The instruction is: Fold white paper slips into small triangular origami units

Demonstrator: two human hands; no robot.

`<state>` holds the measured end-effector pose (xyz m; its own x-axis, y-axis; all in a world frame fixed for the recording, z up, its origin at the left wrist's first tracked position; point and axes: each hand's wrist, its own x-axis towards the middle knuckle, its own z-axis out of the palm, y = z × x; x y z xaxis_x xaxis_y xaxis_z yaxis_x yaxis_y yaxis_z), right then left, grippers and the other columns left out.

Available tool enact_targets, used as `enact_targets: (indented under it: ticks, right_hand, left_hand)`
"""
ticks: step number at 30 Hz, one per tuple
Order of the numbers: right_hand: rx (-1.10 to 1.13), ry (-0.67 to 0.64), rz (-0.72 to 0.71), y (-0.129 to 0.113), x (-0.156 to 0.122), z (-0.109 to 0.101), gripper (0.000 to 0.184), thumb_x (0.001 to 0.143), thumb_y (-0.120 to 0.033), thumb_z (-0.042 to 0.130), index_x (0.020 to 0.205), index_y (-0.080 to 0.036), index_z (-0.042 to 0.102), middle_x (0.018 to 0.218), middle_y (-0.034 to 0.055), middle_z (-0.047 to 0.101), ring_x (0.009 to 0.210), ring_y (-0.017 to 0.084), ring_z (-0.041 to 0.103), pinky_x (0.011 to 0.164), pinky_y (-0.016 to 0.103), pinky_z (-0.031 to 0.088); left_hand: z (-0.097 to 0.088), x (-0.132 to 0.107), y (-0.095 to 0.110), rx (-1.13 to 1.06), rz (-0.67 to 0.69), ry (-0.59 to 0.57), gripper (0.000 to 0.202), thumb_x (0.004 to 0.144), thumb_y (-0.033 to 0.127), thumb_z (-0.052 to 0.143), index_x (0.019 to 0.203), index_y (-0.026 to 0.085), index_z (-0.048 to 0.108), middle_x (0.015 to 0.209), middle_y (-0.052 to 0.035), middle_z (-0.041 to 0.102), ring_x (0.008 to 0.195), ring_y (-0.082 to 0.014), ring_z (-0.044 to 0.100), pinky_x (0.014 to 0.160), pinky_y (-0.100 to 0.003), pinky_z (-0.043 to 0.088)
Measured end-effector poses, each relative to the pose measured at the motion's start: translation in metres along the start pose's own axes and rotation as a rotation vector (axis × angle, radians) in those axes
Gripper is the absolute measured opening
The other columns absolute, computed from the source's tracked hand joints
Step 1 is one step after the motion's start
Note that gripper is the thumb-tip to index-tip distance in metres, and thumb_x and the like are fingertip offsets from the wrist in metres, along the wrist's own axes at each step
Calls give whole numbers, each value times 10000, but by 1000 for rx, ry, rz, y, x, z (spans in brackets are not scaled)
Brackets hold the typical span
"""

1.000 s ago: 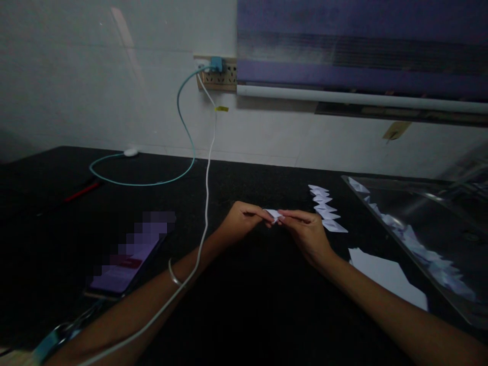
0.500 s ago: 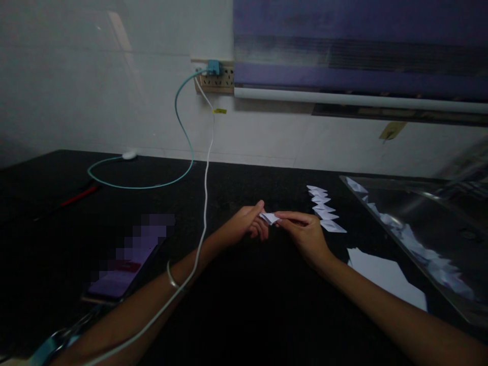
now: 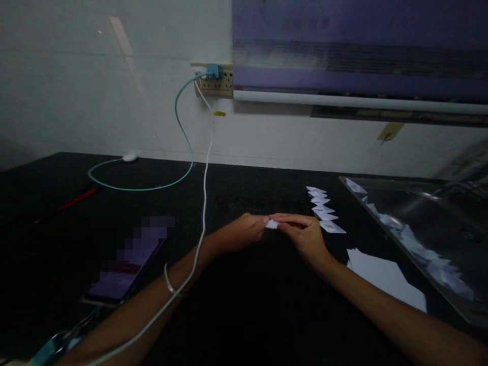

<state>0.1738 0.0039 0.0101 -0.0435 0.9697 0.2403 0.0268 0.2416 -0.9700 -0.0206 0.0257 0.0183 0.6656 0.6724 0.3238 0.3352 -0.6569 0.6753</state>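
Observation:
A small folded piece of white paper (image 3: 272, 224) is pinched between my two hands above the black counter. My left hand (image 3: 247, 229) grips its left end, thumb on top and fingers curled. On the other end, the fingertips of my right hand (image 3: 303, 231) are closed. Most of the paper is hidden by the fingers. Just beyond my right hand stands a row of several folded white paper pieces (image 3: 322, 209) with pointed ends. Near my right forearm lies a stack of white paper sheets (image 3: 387, 277).
At right is a metal sink (image 3: 438, 218), with more folded papers (image 3: 419, 249) along its left edge. A phone (image 3: 129, 264) lies at left. A white cable (image 3: 205, 203) crosses my left forearm from the wall socket (image 3: 217, 84). A teal cable (image 3: 179, 109) loops behind.
My left hand has turned, its fingers closing round the left end of the paper. Less of the paper shows now. My right hand keeps its pinch almost in place.

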Motion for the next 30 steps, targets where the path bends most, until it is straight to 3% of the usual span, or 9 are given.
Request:
enact_targets:
  ticks: [2, 7, 14, 19, 22, 25, 28, 30]
  right_hand:
    - [45, -40, 15, 0, -1, 0, 109, 718, -224, 755, 823, -242, 782, 943, 48, 772, 925, 231, 715, 923, 412, 538]
    - [279, -148, 129, 0, -1, 0, 322, 817, -321, 684, 1128, -236, 683, 1018, 64, 738, 933, 199, 683, 839, 347, 537]
    - [112, -220, 162, 4, 1, -1, 206, 782, -354, 745, 911, -196, 716, 738, 7, 672, 694, 121, 609, 667, 250, 474]
    - [148, -250, 172, 5, 2, -2, 214, 745, -336, 781, 897, -197, 723, 812, 21, 698, 738, 129, 621, 710, 264, 474]
    - [177, -233, 186, 6, 2, -2, 222, 740, -335, 784, 902, -196, 720, 830, 26, 698, 737, 129, 620, 707, 266, 476]
    - [196, -189, 207, 8, 4, -1, 231, 729, -339, 793, 887, -189, 717, 799, 22, 683, 702, 121, 604, 668, 255, 470]
    - [202, -162, 210, 9, 5, -1, 237, 716, -347, 802, 857, -178, 715, 777, 19, 668, 670, 111, 581, 637, 245, 460]
    - [206, -157, 207, 9, 5, -1, 243, 714, -355, 803, 855, -178, 714, 797, 22, 666, 676, 110, 576, 633, 244, 458]
  left_hand:
    - [-1, 0, 2, 53, 27, -43, 160, 886, 175, 481, 798, 166, 614, 793, -63, 634, 694, -156, 562, 720, -271, 418]
    - [-2, 0, 2, 92, -102, -154, 310, 977, 228, 325, 922, 159, 622, 822, -54, 666, 692, -149, 590, 704, -275, 451]
    - [-3, 2, 2, 156, -24, -180, 339, 1002, 251, 286, 913, 164, 602, 851, -44, 677, 712, -138, 603, 715, -266, 457]
    - [-7, 1, 5, 279, -43, -246, 355, 1009, 264, 275, 904, 165, 599, 849, -57, 678, 700, -149, 606, 713, -279, 460]
    - [-9, 0, 11, 460, -78, -228, 371, 1010, 322, 274, 912, 166, 595, 891, -80, 666, 793, -190, 617, 791, -347, 478]
    - [-10, -5, 20, 630, -249, -73, 442, 998, 458, 265, 1090, 172, 590, 1160, -141, 618, 1107, -308, 556, 929, -539, 434]
    - [-18, -15, 25, 732, -652, 85, 594, 950, 589, 266, 1309, 194, 525, 1476, -186, 394, 1367, -475, 275, 942, -759, 296]
    - [-28, -24, 23, 749, -808, 74, 638, 929, 614, 266, 1380, 223, 492, 1544, -174, 299, 1399, -534, 139, 906, -817, 256]
